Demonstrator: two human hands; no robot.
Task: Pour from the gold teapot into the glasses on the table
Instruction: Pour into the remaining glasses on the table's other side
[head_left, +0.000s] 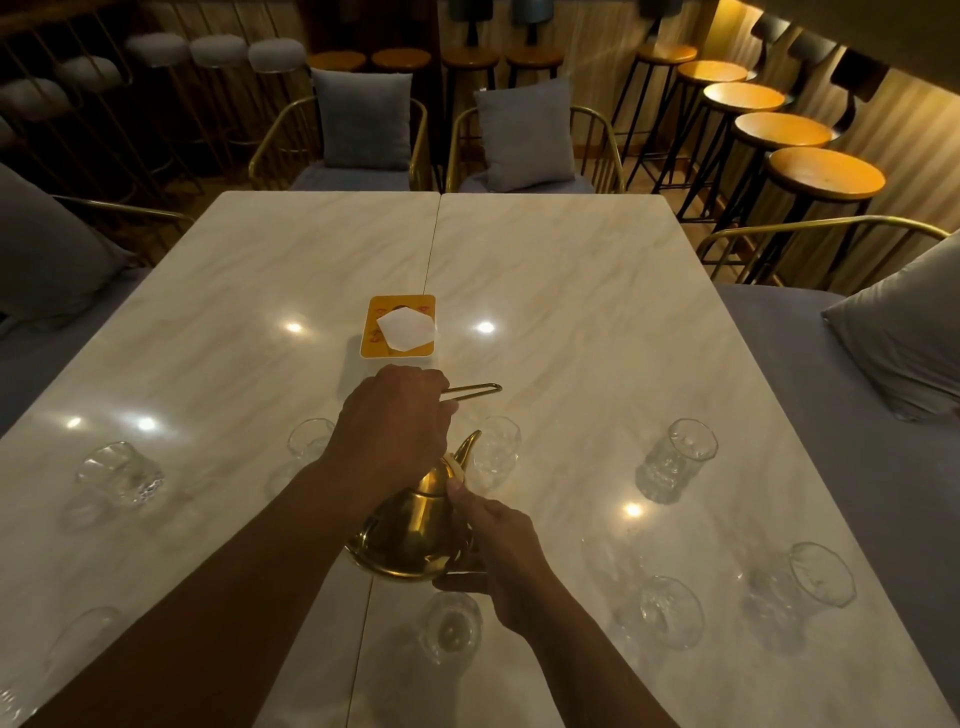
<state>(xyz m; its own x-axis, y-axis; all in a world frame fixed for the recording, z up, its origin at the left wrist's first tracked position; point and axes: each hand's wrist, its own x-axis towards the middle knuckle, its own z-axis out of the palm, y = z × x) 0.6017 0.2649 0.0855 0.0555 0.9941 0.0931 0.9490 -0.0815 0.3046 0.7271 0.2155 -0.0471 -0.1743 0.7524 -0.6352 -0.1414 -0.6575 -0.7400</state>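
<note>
Head view: gold teapot (410, 530) mid-table, spout beside a glass (496, 452); left hand (392, 415) grips its wire handle (475, 391), right hand (501, 545) clasps the body. Polished metal, probably slippery and weighty (glass looks fragile): hold the handle

On the shiny gold metal teapot (410, 525) we can't see the lid, hidden under left hand (389, 415); clear faceted glass (10, 704) btm-left cut by frame edge.
</note>
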